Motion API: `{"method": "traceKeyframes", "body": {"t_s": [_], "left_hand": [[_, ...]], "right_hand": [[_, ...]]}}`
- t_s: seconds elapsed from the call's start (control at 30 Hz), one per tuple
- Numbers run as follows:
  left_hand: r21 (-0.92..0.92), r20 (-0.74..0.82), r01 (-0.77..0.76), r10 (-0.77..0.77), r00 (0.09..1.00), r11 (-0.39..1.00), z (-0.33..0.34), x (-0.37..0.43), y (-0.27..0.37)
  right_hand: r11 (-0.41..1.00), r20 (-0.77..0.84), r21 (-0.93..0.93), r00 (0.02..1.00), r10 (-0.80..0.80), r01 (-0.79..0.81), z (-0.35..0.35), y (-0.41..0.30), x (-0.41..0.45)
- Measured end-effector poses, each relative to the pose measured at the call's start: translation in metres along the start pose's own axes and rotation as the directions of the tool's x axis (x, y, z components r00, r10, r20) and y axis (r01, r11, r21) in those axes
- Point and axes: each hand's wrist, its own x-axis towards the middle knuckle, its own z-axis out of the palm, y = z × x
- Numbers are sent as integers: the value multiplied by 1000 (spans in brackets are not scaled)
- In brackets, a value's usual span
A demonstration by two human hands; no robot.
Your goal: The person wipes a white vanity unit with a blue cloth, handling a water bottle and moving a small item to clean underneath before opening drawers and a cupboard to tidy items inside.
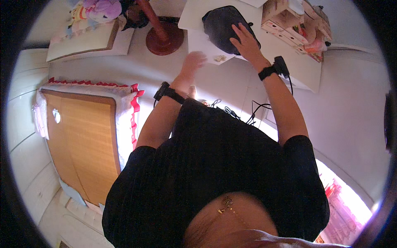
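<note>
A black zipped case or bag [221, 29] lies on a white tabletop [273, 40]. My right hand [248, 43] rests on its right side with the fingers spread, palm down. To the left of the case, my left hand [194, 62] hangs near the white table's edge, blurred and holding nothing that shows. Between the hands, a small gold-coloured ornament [220, 58] shows on a white surface just below the case. Each wrist wears a black strap with a small device and a cable.
Decorated boxes or drawers [290, 28] stand at the right back of the tabletop. A round reddish-brown base with a post [164, 38] is at the left, near plush toys [100, 11]. Black cables [231, 111] hang below, and a wooden board with ruffled trim [83, 124] stands at the left.
</note>
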Motion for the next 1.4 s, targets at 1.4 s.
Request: {"method": "traceKeyframes", "body": {"t_s": [1.4], "left_hand": [[-328,-330,309,-415,848,893,22,-87,-100]], "right_hand": [[944,209,-326,978,23,47,39,51,80]]}}
